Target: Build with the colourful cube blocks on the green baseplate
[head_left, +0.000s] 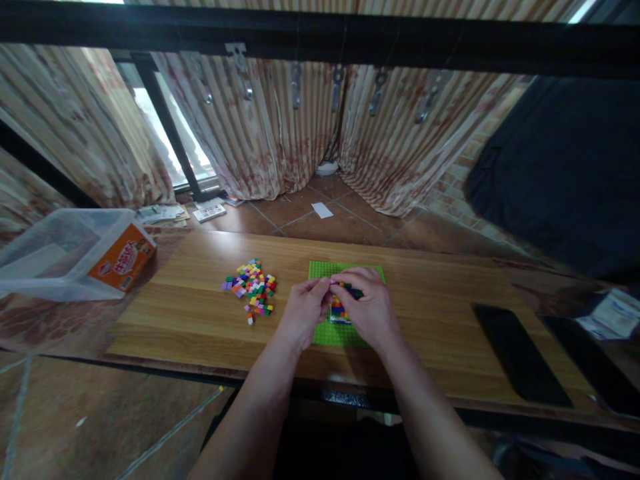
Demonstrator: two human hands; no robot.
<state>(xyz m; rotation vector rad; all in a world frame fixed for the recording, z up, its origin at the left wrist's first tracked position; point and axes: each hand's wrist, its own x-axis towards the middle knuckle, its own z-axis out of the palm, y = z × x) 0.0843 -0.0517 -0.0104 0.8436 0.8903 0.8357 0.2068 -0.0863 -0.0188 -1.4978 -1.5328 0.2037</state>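
Observation:
Both hands meet over a green studded baseplate (320, 337) lying on the wooden table. My left hand (306, 308) is closed, its thumb and fingertips pinched at a small pink toy brick (333, 281). From the other side my right hand (369, 301) is closed too, its thumb and index finger meeting at the same pink brick. Below the fingertips stands a small build of coloured bricks (339, 311) in rows, partly covered by my right hand. Which hand bears the pink brick cannot be made out. Left of the baseplate lies a loose pile of small coloured bricks (253, 287).
A clear plastic bin (65, 233) with an orange label stands beyond the table's left end. Toward the right of the wooden table (435, 300) lies a black flat slab (520, 353). A dark bar (320, 33) with metal hooks crosses above, before striped curtains.

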